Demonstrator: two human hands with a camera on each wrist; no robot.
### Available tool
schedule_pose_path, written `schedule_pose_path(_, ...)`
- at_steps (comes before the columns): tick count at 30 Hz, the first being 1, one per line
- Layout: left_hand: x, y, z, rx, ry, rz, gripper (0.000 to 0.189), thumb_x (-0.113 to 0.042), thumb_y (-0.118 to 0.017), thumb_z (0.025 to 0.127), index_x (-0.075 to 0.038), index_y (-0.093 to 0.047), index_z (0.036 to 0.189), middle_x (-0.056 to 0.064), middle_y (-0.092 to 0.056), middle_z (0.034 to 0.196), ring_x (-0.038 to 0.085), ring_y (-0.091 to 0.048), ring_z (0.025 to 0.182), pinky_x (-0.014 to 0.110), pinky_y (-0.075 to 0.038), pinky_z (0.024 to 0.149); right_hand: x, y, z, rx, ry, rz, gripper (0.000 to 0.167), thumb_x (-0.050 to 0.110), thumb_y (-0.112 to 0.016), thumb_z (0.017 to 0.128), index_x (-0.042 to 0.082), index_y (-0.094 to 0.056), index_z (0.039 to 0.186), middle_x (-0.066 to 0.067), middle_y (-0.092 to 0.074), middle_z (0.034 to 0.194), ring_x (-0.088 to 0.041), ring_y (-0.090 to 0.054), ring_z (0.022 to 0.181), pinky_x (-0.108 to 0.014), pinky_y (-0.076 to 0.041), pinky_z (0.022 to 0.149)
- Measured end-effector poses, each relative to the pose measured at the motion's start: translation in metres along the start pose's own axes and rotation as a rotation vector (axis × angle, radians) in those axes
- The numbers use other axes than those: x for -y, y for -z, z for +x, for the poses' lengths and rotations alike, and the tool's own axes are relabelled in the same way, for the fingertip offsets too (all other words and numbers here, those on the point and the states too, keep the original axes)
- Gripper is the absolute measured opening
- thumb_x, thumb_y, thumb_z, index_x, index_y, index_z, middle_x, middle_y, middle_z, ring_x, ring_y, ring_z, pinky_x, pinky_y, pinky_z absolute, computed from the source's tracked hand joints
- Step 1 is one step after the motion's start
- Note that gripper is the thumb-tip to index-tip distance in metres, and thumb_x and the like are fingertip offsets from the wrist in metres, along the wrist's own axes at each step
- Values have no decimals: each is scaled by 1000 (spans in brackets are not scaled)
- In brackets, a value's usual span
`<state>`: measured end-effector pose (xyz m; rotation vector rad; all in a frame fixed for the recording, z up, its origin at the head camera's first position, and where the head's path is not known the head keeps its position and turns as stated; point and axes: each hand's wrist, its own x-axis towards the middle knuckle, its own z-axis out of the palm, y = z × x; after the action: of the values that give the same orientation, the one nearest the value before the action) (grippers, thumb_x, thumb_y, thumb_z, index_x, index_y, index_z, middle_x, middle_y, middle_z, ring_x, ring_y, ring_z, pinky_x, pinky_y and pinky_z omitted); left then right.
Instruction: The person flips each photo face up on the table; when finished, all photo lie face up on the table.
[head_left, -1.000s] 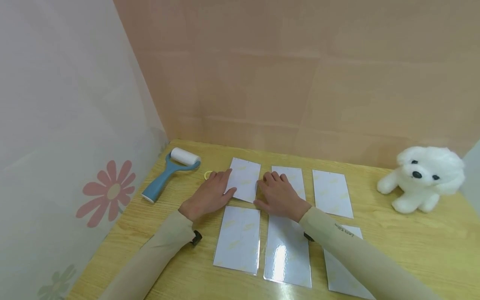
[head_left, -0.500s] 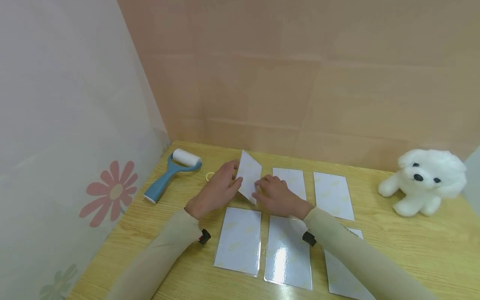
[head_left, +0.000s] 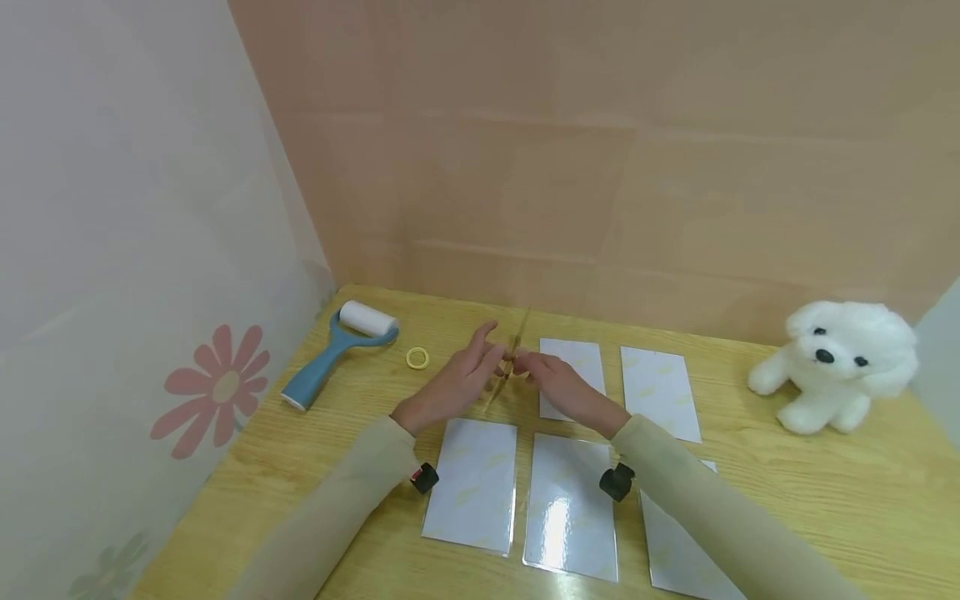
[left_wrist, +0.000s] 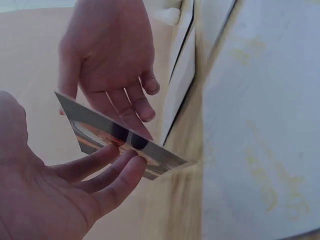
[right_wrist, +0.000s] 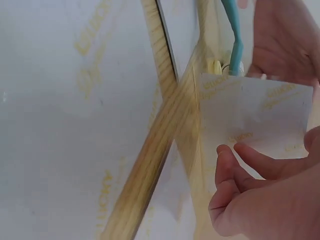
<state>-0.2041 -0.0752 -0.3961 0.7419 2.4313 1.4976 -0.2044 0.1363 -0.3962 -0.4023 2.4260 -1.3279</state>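
Observation:
A photo (right_wrist: 270, 110) stands on edge between my hands, just behind the left front white sheet. Its white back carries yellow lettering and faces my right hand; in the left wrist view the glossy picture side of the photo (left_wrist: 100, 125) faces my left. The straight fingers of my left hand (head_left: 456, 382) touch the picture side, thumb raised and apart. My right hand (head_left: 566, 390) has its fingertips against the white back, the thumb near the upper edge. From the head view the photo is a thin slanted line.
Several more white sheets lie in two rows: one (head_left: 573, 358) partly under my right hand, another (head_left: 658, 392) beside it, others (head_left: 468, 487) in front. A blue-handled lint roller (head_left: 322, 362) and a yellow ring (head_left: 417, 358) lie left. A white plush dog (head_left: 840, 367) sits far right.
The photo lay white side up, then its left side rose; now it stands edge-on to the head view. My left hand has followed it rightward, nearer my right hand, uncovering the yellow ring.

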Motion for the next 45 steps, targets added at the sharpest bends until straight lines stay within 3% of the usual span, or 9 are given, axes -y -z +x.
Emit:
schedule_pose_path(5, 5, -3, -2, 16, 42, 21, 66, -48, -23, 110, -6, -15, 160, 20, -62, 126, 32, -65, 102, 45, -51, 90, 0, 2, 0, -60, 1, 39, 64, 47, -26, 110, -3, -64, 124, -15, -62, 125, -34, -53, 116, -55, -37, 103)
schedule_pose_path(9, 9, -4, -3, 27, 72, 36, 68, -49, -23, 110, -4, -18, 159, 21, -60, 131, 32, -63, 112, 46, -47, 98, 1, 3, -1, -113, -2, 72, 56, 42, -35, 110, -2, -67, 119, -15, -64, 120, -35, -55, 113, -53, -38, 101)
schedule_pose_path(13, 12, -4, -4, 22, 84, 54, 65, -45, -25, 111, 0, -22, 158, 21, -57, 138, 32, -57, 125, 48, -40, 107, 4, 4, -2, -163, -29, 105, 49, 37, -42, 108, -3, -66, 120, -17, -65, 112, -36, -55, 111, -50, -38, 99)
schedule_pose_path(16, 15, -4, -4, 13, 90, 77, 63, -44, -26, 111, 0, -26, 156, 19, -59, 135, 29, -56, 125, 47, -39, 108, 3, 4, -3, -193, -59, 115, 45, 33, -45, 107, -4, -64, 124, -18, -65, 108, -36, -55, 111, -49, -38, 98)
schedule_pose_path(23, 21, -3, -5, -22, 92, 77, 63, -43, -26, 111, 2, -27, 155, 16, -60, 125, 27, -60, 109, 45, -46, 98, -4, 4, -5, -214, -139, 137, 44, 27, -46, 106, -7, -60, 131, -21, -63, 119, -36, -53, 117, -54, -38, 102)
schedule_pose_path(32, 22, -1, -7, -107, 107, 63, 64, -44, -27, 111, 3, -28, 155, 20, -50, 137, 29, -59, 107, 47, -48, 95, -8, 3, -8, -217, -182, 259, 45, 26, -47, 107, -9, -56, 134, -25, -57, 131, -35, -53, 116, -51, -41, 103)
schedule_pose_path(36, 21, 1, -8, -187, 137, 11, 58, -40, -32, 111, 1, -33, 153, 20, -51, 138, 29, -60, 110, 48, -47, 98, -8, 2, -9, -236, -176, 230, 44, 26, -47, 107, -7, -58, 133, -23, -59, 128, -34, -54, 115, -51, -42, 101)
schedule_pose_path(40, 22, 4, -10, -258, 164, -89, 56, -40, -35, 111, 0, -37, 150, 17, -60, 123, 25, -64, 94, 45, -52, 87, -10, -1, -8, -273, -143, 144, 39, 23, -48, 107, -5, -61, 129, -20, -61, 126, -33, -56, 115, -50, -43, 100)
schedule_pose_path(45, 19, 7, -14, -281, 168, -139, 57, -41, -36, 110, 0, -40, 149, 15, -62, 109, 24, -64, 83, 42, -54, 78, -11, -5, -8, -359, -22, -52, 29, 16, -52, 104, -5, -63, 120, -20, -63, 120, -32, -58, 105, -42, -48, 85)
